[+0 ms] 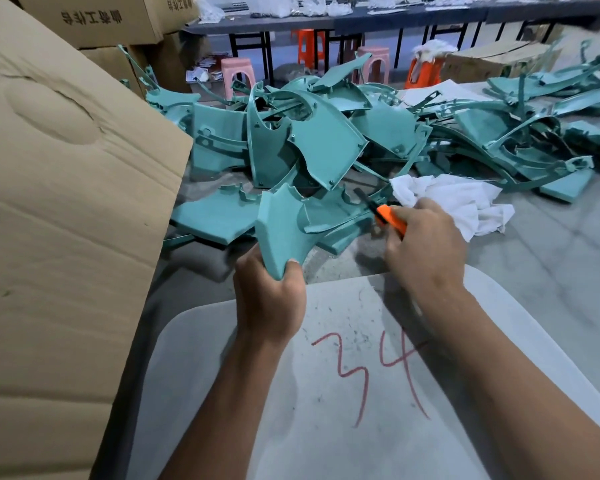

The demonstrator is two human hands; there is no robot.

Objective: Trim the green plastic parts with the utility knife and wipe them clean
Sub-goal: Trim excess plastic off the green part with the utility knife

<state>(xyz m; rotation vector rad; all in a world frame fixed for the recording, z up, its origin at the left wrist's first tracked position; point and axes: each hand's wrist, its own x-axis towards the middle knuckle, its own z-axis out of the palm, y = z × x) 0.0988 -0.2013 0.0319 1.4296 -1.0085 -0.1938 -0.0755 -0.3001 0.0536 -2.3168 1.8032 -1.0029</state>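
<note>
Brown corrugated cardboard box (59, 216) fills the left, cut off by the frame. Right of it, the left hand (269, 299) pinches a green curved plastic panel (284, 230) by its lower tip. The right hand (426, 247) wraps an orange utility knife (387, 216), blade blurred, just right of the panel.

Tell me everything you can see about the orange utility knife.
The utility knife has a bright orange plastic-looking body and a dark tip. The right hand grips its rear, hiding that end. It slants up and left, the tip over the green part held by the left hand. The blade is too blurred to make out.
</note>
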